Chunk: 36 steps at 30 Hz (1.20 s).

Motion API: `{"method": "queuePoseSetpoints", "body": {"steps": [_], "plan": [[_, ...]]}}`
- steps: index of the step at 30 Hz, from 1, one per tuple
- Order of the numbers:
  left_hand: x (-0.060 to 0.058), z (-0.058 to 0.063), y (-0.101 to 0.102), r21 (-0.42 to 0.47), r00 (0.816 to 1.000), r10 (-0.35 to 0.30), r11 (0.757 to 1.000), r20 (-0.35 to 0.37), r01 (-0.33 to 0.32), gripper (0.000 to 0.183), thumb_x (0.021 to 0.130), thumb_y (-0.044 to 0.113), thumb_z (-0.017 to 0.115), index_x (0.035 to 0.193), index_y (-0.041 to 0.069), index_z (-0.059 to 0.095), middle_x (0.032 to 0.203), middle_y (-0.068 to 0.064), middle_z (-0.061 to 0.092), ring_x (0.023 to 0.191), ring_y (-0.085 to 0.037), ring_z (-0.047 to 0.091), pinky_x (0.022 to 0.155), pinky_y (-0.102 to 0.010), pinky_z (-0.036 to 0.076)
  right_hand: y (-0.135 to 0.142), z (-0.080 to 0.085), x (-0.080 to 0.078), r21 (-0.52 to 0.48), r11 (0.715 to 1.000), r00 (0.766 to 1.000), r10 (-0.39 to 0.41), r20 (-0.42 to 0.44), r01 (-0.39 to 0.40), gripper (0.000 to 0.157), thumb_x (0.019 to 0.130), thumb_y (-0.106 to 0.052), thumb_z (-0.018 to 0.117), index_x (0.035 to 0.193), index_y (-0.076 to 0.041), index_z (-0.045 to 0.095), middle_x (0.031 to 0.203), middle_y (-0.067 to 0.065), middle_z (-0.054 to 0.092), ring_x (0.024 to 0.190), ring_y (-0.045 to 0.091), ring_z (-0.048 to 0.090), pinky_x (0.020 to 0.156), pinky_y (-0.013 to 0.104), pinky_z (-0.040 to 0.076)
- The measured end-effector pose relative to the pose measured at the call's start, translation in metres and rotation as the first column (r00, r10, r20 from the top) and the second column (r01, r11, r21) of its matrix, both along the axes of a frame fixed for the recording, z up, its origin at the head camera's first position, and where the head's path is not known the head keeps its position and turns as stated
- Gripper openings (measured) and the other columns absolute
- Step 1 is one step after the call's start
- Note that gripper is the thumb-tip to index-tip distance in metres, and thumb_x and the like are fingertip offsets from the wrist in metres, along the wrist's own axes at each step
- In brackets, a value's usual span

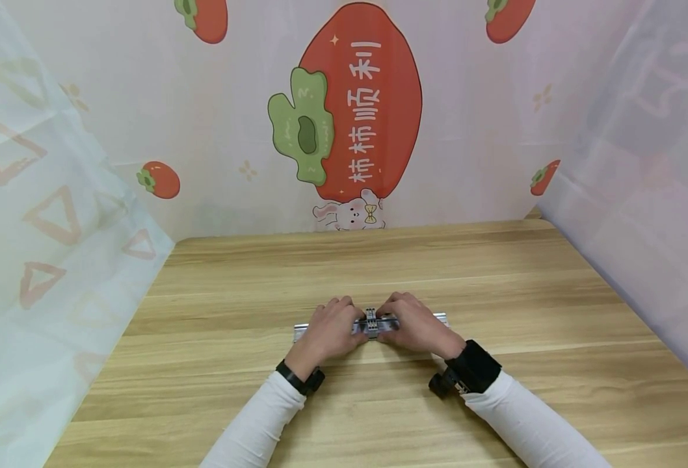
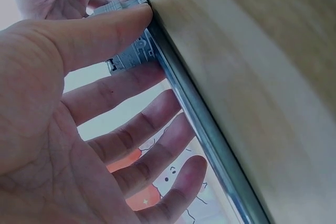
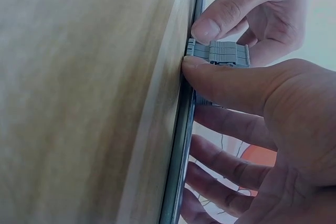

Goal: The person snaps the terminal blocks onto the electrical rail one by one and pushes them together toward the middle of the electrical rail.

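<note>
A silver slotted metal mounting rail (image 1: 441, 319) lies across the wooden table, left to right. Several slim grey terminal blocks (image 1: 371, 321) sit side by side on its middle. From the left, my left hand (image 1: 329, 328) pinches the blocks between thumb and index finger, low by the rail. On their right side my right hand (image 1: 417, 323) pinches them the same way. In the right wrist view the ribbed tops of the terminal blocks (image 3: 226, 52) show between both thumbs. The other fingers of each hand spread along the far side of the rail (image 2: 212, 142).
The wooden table (image 1: 233, 279) reaches back to a white curtain (image 1: 215, 117) printed with red persimmons. More pale curtain hangs at the left and right sides. Each wrist wears a black strap with a small camera (image 1: 441, 383).
</note>
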<state>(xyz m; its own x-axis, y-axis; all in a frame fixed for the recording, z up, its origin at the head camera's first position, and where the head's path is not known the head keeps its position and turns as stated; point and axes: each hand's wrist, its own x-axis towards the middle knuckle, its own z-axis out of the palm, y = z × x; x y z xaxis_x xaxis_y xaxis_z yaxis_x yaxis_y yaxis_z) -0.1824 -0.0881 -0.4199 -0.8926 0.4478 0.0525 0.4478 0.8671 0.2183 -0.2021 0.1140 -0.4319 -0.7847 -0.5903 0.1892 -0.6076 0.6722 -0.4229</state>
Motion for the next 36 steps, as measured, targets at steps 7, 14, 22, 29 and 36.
{"method": "queuePoseSetpoints", "body": {"steps": [7, 14, 22, 29, 36], "plan": [[-0.0001, 0.0007, 0.0006, 0.003, 1.0, -0.003, 1.0, 0.001, 0.003, 0.039, 0.078, 0.04, 0.069, 0.111, 0.017, 0.066, 0.096, 0.004, 0.052, 0.087, -0.017, 0.048, 0.071, -0.037, 0.039, 0.0001, 0.001, 0.0003, -0.002, 1.0, 1.0, 0.003, 0.002, -0.003, 0.035, 0.073, -0.03, 0.075, 0.104, -0.016, 0.066, 0.1, -0.001, 0.056, 0.092, 0.016, 0.048, 0.079, 0.033, 0.038], [-0.0007, -0.0001, 0.0018, -0.011, 1.0, -0.003, 1.0, -0.004, 0.003, 0.041, 0.079, 0.041, 0.068, 0.111, 0.018, 0.066, 0.097, 0.004, 0.052, 0.088, -0.017, 0.048, 0.072, -0.038, 0.039, 0.0002, 0.0027, -0.0003, -0.009, 1.0, 1.0, 0.01, 0.011, -0.01, 0.034, 0.073, -0.028, 0.076, 0.103, -0.015, 0.066, 0.1, 0.0, 0.057, 0.092, 0.017, 0.049, 0.079, 0.033, 0.038], [-0.0006, -0.0001, 0.0016, -0.005, 1.0, 0.001, 1.0, 0.001, -0.001, 0.041, 0.078, 0.041, 0.069, 0.111, 0.017, 0.066, 0.097, 0.003, 0.052, 0.089, -0.017, 0.048, 0.073, -0.039, 0.04, 0.0005, 0.0024, -0.0008, -0.02, 1.0, 1.0, 0.019, 0.003, -0.019, 0.034, 0.073, -0.028, 0.076, 0.102, -0.015, 0.066, 0.099, 0.0, 0.058, 0.092, 0.017, 0.05, 0.079, 0.033, 0.039], [-0.0011, -0.0005, 0.0011, 0.0, 1.0, 0.003, 1.0, 0.002, -0.003, 0.042, 0.078, 0.041, 0.069, 0.111, 0.017, 0.065, 0.097, 0.003, 0.052, 0.089, -0.017, 0.048, 0.073, -0.04, 0.04, 0.0003, 0.0017, -0.0018, -0.014, 1.0, 1.0, 0.018, -0.004, -0.018, 0.034, 0.073, -0.029, 0.076, 0.102, -0.016, 0.066, 0.1, 0.0, 0.057, 0.092, 0.017, 0.049, 0.079, 0.033, 0.038], [-0.0014, -0.0014, 0.0011, -0.002, 1.0, 0.0, 1.0, 0.002, 0.0, 0.04, 0.078, 0.04, 0.069, 0.111, 0.017, 0.066, 0.096, 0.003, 0.052, 0.088, -0.017, 0.048, 0.072, -0.039, 0.04, 0.0, 0.0012, -0.0011, -0.011, 1.0, 1.0, 0.013, -0.001, -0.013, 0.034, 0.072, -0.029, 0.076, 0.102, -0.016, 0.066, 0.1, -0.002, 0.057, 0.091, 0.015, 0.048, 0.078, 0.032, 0.038]]}}
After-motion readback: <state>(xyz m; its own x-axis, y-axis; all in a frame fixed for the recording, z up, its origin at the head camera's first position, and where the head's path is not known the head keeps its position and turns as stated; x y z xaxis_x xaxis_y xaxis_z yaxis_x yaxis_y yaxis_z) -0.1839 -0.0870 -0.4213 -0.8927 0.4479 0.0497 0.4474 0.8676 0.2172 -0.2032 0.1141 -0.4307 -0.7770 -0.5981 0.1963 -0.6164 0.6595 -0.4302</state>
